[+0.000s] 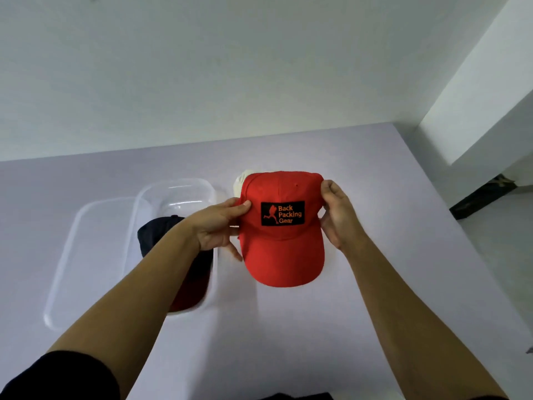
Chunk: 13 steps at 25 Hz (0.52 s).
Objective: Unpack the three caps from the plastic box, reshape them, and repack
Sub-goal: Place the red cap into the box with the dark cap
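Note:
A red cap (284, 249) with a black "Back Packing Gear" patch is held above the table, brim toward me. My left hand (220, 226) grips its left side, thumb on the front panel. My right hand (337, 215) grips its right side, fingers curled round the crown's edge. A white cap (240, 181) peeks out behind the red one, mostly hidden. A dark navy cap with a red brim (161, 229) lies in the clear plastic box (176, 189), partly behind my left forearm.
The clear lid (86, 255) lies flat on the table to the left of the box. The pale table (375, 174) meets a white wall at the back. At the right, the table edge drops to a floor with a dark object (484, 197).

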Motion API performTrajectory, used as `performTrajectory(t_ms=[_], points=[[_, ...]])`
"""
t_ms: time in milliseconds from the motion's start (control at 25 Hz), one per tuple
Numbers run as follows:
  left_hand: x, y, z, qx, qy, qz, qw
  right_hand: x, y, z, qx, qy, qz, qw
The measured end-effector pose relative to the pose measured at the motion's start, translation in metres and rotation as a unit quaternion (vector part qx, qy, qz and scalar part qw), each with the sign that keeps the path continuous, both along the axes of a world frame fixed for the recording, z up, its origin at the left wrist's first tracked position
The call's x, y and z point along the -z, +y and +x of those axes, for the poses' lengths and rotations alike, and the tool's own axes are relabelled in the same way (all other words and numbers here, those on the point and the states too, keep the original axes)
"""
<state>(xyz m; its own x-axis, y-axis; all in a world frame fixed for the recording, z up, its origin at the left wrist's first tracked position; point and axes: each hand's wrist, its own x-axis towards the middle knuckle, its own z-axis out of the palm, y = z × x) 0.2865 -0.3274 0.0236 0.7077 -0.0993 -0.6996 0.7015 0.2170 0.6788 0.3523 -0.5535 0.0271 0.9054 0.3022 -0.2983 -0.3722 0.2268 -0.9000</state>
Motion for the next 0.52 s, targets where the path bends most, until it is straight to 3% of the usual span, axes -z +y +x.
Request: performTrajectory(t_ms=[200, 360, 520], points=[[-0.039, 0.078, -0.033, -0.038, -0.102, 0.033, 0.993, -0.033, 0.077, -0.011, -0.048, -0.043, -0.005, 0.998], [-0.054, 0.136, -0.057, -0.051, -0.125, 0.053, 0.989, -0.049, 0.132, -0.022, -0.074, -0.081, -0.038, 0.993], [-0.059, 0.191, -0.070, -0.056, -0.142, 0.077, 0.985, -0.035, 0.167, -0.024, -0.047, -0.100, -0.142, 0.984]])
